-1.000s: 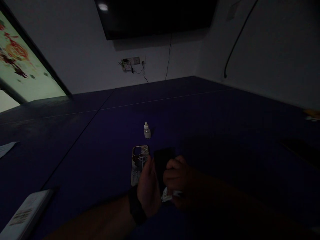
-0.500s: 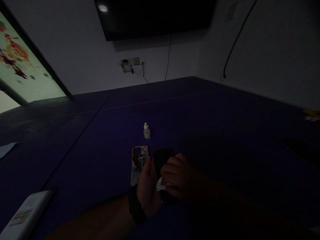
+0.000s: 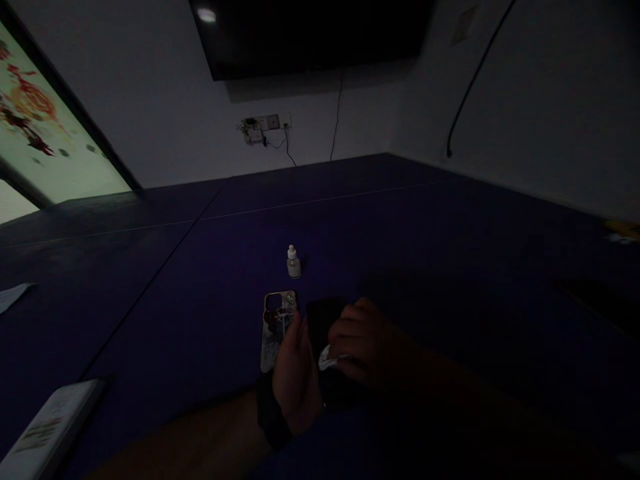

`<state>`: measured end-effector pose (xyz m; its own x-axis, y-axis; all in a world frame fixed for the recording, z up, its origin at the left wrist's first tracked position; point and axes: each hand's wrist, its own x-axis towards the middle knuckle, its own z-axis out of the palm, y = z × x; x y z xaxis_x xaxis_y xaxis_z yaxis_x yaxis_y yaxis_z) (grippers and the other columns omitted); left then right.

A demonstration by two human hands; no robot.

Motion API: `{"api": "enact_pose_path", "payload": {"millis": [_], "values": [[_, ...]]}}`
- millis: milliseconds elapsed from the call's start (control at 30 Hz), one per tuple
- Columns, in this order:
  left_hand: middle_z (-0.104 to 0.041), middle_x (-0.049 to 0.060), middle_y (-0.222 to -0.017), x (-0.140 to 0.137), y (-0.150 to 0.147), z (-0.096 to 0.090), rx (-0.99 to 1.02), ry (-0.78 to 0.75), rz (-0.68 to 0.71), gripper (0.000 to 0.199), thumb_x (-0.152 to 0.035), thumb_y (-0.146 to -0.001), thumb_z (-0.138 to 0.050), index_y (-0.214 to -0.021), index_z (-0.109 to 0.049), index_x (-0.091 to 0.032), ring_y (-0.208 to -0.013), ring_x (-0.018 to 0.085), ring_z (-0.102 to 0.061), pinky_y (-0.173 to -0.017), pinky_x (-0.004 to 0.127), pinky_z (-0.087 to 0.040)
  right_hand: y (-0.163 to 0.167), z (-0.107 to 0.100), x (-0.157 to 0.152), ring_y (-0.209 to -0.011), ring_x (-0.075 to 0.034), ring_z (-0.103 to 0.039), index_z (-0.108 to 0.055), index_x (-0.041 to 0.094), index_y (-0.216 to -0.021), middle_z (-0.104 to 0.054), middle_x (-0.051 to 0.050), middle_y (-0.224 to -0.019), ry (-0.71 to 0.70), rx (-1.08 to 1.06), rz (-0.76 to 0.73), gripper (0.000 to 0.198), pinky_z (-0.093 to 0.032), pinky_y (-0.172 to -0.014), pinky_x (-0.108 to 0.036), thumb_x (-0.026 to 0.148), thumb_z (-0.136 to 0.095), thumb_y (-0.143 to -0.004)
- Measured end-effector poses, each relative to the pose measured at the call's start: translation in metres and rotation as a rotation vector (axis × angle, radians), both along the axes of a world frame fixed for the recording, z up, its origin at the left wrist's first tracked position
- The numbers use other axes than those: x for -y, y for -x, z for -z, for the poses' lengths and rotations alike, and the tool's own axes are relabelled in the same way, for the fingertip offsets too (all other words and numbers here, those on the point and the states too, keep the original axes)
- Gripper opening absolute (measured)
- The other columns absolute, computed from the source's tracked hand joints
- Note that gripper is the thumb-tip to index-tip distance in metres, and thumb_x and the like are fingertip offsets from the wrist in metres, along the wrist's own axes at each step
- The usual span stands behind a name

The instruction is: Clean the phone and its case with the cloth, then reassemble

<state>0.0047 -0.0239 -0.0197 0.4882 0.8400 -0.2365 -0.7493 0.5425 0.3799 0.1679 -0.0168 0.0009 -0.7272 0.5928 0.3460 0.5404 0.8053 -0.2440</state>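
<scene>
My left hand [image 3: 296, 380], with a dark band at the wrist, grips a dark phone [image 3: 323, 320] along its left side. Over the phone's face, my right hand [image 3: 357, 340] presses a crumpled white wipe [image 3: 327, 360] between its closed fingers. The phone's lower part is lost in shadow. Just left of the phone, a patterned phone case [image 3: 273, 333] lies flat, partly covered by my left hand. Beyond it a small white-capped dropper bottle [image 3: 294, 265] stands upright.
The dark blue surface [image 3: 200, 287] runs back to the wall. A white box [image 3: 50, 427] lies at the lower left, with paper [image 3: 13, 297] above it. A flat dark object [image 3: 595, 300] is at the right. A screen [image 3: 320, 33] hangs on the wall.
My right hand has slid slightly up and right across the phone with the wipe. My left hand, the case and the bottle stay in place.
</scene>
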Motion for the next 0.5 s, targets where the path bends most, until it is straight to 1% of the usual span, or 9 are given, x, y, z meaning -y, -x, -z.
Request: {"api": "enact_pose_path", "payload": {"millis": [100,167,233,333,400,500], "values": [[-0.051,-0.004,-0.066,-0.001,-0.001,0.001,-0.008,-0.006,0.02,0.031,-0.049,-0.094,-0.062,-0.102,-0.069,-0.02,-0.054,0.011,-0.045,-0.058,0.024,-0.044,0.0,0.0,0.0,-0.088,-0.018,-0.052,-0.07,0.022,-0.093,-0.071,0.001,-0.095,-0.004,0.035,-0.097,0.007,-0.029,-0.079,-0.036,0.027,-0.066,-0.096],[-0.054,-0.002,-0.07,-0.003,-0.001,0.004,-0.018,-0.005,-0.013,0.031,-0.049,-0.092,-0.065,-0.1,-0.069,-0.02,-0.055,0.011,-0.047,-0.057,0.024,-0.043,0.004,0.003,0.001,-0.086,-0.018,-0.051,-0.071,0.023,-0.095,-0.071,0.001,-0.095,-0.05,0.002,-0.09,0.008,-0.03,-0.076,-0.034,0.027,-0.065,-0.098],[-0.058,0.0,-0.076,-0.004,-0.001,0.005,-0.025,0.001,-0.046,0.031,-0.049,-0.091,-0.066,-0.101,-0.07,-0.02,-0.061,0.012,-0.052,-0.06,0.025,-0.045,0.006,0.006,0.0,-0.087,-0.018,-0.053,-0.072,0.022,-0.097,-0.07,-0.001,-0.096,-0.09,-0.056,-0.024,0.012,-0.032,-0.076,-0.034,0.026,-0.061,-0.1],[-0.058,0.0,-0.077,-0.003,-0.002,0.002,-0.028,0.01,-0.035,0.029,-0.048,-0.092,-0.065,-0.097,-0.07,-0.02,-0.066,0.013,-0.055,-0.068,0.027,-0.048,0.002,0.005,-0.001,-0.091,-0.019,-0.055,-0.072,0.022,-0.1,-0.07,-0.003,-0.101,-0.08,-0.077,0.037,0.012,-0.034,-0.08,-0.035,0.026,-0.06,-0.1],[-0.059,0.0,-0.077,-0.001,-0.001,-0.003,-0.044,0.009,-0.031,0.028,-0.046,-0.094,-0.063,-0.095,-0.07,-0.019,-0.069,0.015,-0.057,-0.074,0.029,-0.049,-0.003,0.001,0.0,-0.091,-0.019,-0.055,-0.071,0.023,-0.106,-0.07,-0.003,-0.102,-0.06,-0.044,0.0,0.013,-0.035,-0.081,-0.036,0.025,-0.062,-0.097],[-0.06,0.001,-0.078,0.002,0.001,-0.009,-0.06,-0.013,-0.019,0.032,-0.048,-0.097,-0.057,-0.097,-0.071,-0.019,-0.074,0.017,-0.06,-0.078,0.031,-0.049,-0.005,-0.003,0.002,-0.089,-0.019,-0.055,-0.069,0.024,-0.113,-0.068,-0.002,-0.1,-0.032,0.02,-0.096,0.021,-0.034,-0.078,-0.035,0.027,-0.065,-0.093]]}}
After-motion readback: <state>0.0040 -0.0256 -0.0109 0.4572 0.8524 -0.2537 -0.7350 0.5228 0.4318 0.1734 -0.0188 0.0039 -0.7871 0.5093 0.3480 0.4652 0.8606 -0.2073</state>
